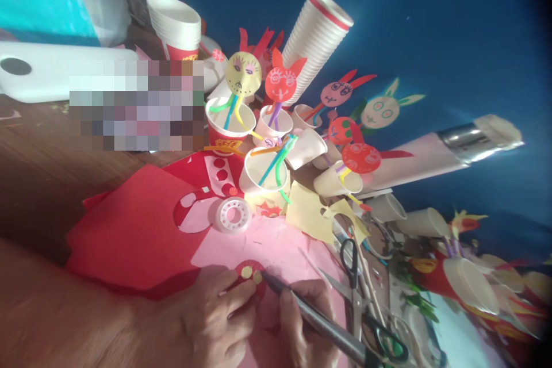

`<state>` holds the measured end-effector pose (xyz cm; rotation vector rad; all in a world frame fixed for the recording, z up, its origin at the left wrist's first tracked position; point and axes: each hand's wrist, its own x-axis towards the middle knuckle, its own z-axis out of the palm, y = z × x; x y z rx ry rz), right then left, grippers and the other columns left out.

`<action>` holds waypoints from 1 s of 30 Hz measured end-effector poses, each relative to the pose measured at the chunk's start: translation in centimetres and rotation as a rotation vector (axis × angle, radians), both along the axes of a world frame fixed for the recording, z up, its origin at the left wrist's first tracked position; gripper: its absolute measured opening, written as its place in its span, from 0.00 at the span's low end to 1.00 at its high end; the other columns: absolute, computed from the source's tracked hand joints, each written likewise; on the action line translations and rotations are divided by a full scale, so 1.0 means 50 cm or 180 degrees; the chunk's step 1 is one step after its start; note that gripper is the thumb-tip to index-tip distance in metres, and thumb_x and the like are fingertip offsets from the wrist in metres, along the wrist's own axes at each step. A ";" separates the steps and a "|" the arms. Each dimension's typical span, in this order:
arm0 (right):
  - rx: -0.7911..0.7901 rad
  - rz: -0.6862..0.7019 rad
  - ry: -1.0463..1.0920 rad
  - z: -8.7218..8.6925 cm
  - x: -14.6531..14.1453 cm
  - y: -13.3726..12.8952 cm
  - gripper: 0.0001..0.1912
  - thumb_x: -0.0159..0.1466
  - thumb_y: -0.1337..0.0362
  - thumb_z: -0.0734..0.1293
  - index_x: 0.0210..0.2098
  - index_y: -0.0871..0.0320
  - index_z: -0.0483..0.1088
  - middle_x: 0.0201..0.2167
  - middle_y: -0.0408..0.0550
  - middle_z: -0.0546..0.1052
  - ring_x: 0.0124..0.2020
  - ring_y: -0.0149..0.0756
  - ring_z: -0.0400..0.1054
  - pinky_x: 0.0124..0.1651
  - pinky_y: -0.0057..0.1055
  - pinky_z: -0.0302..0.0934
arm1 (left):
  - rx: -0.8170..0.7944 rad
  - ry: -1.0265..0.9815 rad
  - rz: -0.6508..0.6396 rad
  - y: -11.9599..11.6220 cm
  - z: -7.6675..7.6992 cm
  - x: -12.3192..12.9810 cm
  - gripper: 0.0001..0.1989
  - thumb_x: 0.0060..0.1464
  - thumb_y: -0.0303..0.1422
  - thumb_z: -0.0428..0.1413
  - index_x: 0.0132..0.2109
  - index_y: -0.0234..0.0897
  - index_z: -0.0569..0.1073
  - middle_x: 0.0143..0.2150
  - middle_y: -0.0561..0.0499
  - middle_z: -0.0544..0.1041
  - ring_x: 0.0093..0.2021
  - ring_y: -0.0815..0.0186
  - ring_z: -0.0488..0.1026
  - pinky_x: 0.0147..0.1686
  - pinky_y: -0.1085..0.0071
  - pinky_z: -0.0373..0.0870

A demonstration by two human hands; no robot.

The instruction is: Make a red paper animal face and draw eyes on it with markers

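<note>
My left hand (222,313) lies low in the middle of the head view, its curled fingertips pressing a red paper circle (250,264) against a pink paper sheet (267,241). Two small pale-yellow dots (246,272) sit on that circle. A dark marker pen (323,319) is gripped between the thumb and fingers of my right hand (308,313). Its tip is at the right-hand dot; whether it touches I cannot tell. Just beyond the hands is a white roll of tape (233,215). Scissors (356,293) with black handles lie right of my right hand.
Red paper sheets (142,224) spread to the left. Behind stand paper cups (265,175) with straws and paper animal faces (244,73), plus a tall tilted cup stack (317,29). Yellow paper scraps (308,213) and a pale cylinder with a metallic band (461,141) are at the right.
</note>
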<state>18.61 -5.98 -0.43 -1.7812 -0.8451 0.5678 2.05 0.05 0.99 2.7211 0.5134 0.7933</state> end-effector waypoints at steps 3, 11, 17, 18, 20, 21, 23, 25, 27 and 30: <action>0.0000 0.0060 0.0055 -0.002 -0.004 0.002 0.17 0.64 0.51 0.69 0.28 0.55 0.64 0.13 0.33 0.63 0.13 0.25 0.54 0.17 0.21 0.50 | 0.0026 0.0011 -0.0172 0.001 -0.003 -0.003 0.11 0.62 0.39 0.56 0.41 0.39 0.81 0.52 0.44 0.81 0.56 0.55 0.74 0.58 0.62 0.70; -0.0073 0.0176 -0.0222 -0.002 -0.008 0.008 0.17 0.64 0.51 0.69 0.28 0.56 0.66 0.13 0.38 0.69 0.13 0.27 0.60 0.17 0.21 0.55 | 0.0031 0.0133 -0.0196 -0.001 0.000 -0.002 0.09 0.59 0.37 0.58 0.41 0.41 0.82 0.51 0.45 0.82 0.58 0.53 0.72 0.58 0.58 0.71; -0.0042 0.0092 -0.0134 0.008 0.002 0.003 0.16 0.64 0.51 0.69 0.28 0.54 0.66 0.12 0.35 0.65 0.13 0.28 0.59 0.17 0.23 0.55 | 0.0170 -0.0039 -0.0120 0.001 0.007 -0.001 0.09 0.60 0.37 0.58 0.39 0.40 0.81 0.51 0.45 0.82 0.59 0.53 0.72 0.58 0.60 0.70; -0.0040 0.0070 -0.0137 0.009 0.003 0.000 0.15 0.64 0.51 0.68 0.28 0.54 0.67 0.12 0.35 0.65 0.12 0.29 0.58 0.16 0.24 0.55 | 0.0187 -0.0032 -0.0125 0.002 0.006 -0.001 0.10 0.61 0.38 0.57 0.40 0.39 0.81 0.51 0.44 0.82 0.59 0.53 0.72 0.58 0.60 0.70; -0.0023 0.0042 -0.0169 0.013 0.004 -0.006 0.15 0.64 0.49 0.67 0.30 0.53 0.68 0.13 0.37 0.67 0.12 0.31 0.60 0.16 0.25 0.56 | 0.0191 -0.0008 -0.0144 0.002 0.003 -0.001 0.12 0.61 0.40 0.57 0.40 0.38 0.81 0.51 0.43 0.82 0.58 0.53 0.72 0.57 0.60 0.71; -0.0011 0.0036 -0.0194 0.014 0.004 -0.009 0.15 0.64 0.48 0.66 0.31 0.53 0.69 0.15 0.38 0.69 0.13 0.32 0.61 0.16 0.26 0.57 | 0.0175 0.0034 -0.0159 0.002 0.001 -0.001 0.12 0.61 0.41 0.57 0.41 0.38 0.81 0.51 0.43 0.82 0.58 0.53 0.72 0.57 0.60 0.70; -0.0005 0.0033 -0.0252 0.015 0.003 -0.010 0.16 0.64 0.47 0.66 0.33 0.53 0.71 0.18 0.41 0.73 0.14 0.34 0.65 0.17 0.27 0.60 | 0.0137 0.0076 -0.0168 0.002 -0.003 -0.002 0.13 0.60 0.41 0.59 0.42 0.37 0.81 0.50 0.43 0.82 0.58 0.53 0.72 0.58 0.60 0.70; -0.0032 0.0027 -0.0301 0.015 0.002 -0.008 0.15 0.62 0.49 0.68 0.34 0.54 0.73 0.19 0.41 0.75 0.14 0.33 0.66 0.17 0.27 0.60 | 0.0131 0.0050 -0.0173 0.002 -0.008 -0.004 0.14 0.61 0.42 0.58 0.43 0.37 0.81 0.50 0.43 0.82 0.58 0.53 0.72 0.59 0.60 0.70; -0.0086 0.0017 -0.0367 0.015 0.003 -0.006 0.12 0.60 0.52 0.70 0.33 0.54 0.74 0.18 0.40 0.76 0.13 0.32 0.66 0.17 0.25 0.60 | 0.0150 0.0009 -0.0183 0.001 -0.014 -0.006 0.15 0.64 0.43 0.55 0.44 0.39 0.81 0.51 0.45 0.81 0.59 0.54 0.72 0.60 0.60 0.69; -0.0162 0.0037 -0.0472 0.014 0.006 -0.005 0.10 0.59 0.55 0.72 0.28 0.54 0.73 0.14 0.38 0.73 0.13 0.30 0.65 0.18 0.24 0.59 | 0.0148 0.0003 -0.0181 -0.002 -0.023 -0.006 0.16 0.65 0.44 0.54 0.43 0.40 0.81 0.53 0.46 0.81 0.62 0.55 0.69 0.63 0.60 0.67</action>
